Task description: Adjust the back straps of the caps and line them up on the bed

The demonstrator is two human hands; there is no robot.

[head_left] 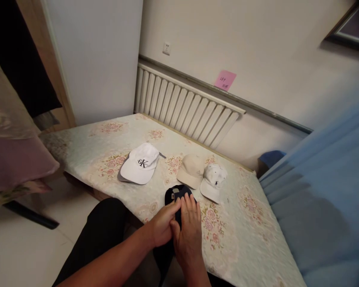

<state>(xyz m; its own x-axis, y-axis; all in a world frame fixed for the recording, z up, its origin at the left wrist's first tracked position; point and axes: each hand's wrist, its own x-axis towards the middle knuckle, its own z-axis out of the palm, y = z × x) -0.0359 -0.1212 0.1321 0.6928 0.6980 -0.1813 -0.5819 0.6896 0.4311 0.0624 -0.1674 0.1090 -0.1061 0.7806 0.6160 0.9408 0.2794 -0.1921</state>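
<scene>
A dark navy or black cap (181,191) is in front of me at the near edge of the bed, with a small light tag or buckle on it. My left hand (164,223) is closed round its left side, thumb on top. My right hand (189,227) lies on the cap's right side, palm down, fingers stretched out flat. Both hands cover much of the cap. Beyond them lie a beige cap (191,169) and a white cap with a small dark logo (214,179). Farther left, a white cap with black letters (143,161) rests over something grey.
The caps lie on a flower-patterned bed cover (242,231). Behind it are a white radiator (182,103) and a wall with a pink note (225,80). A blue curtain (323,191) hangs at the right. Clothes (14,159) hang at the left.
</scene>
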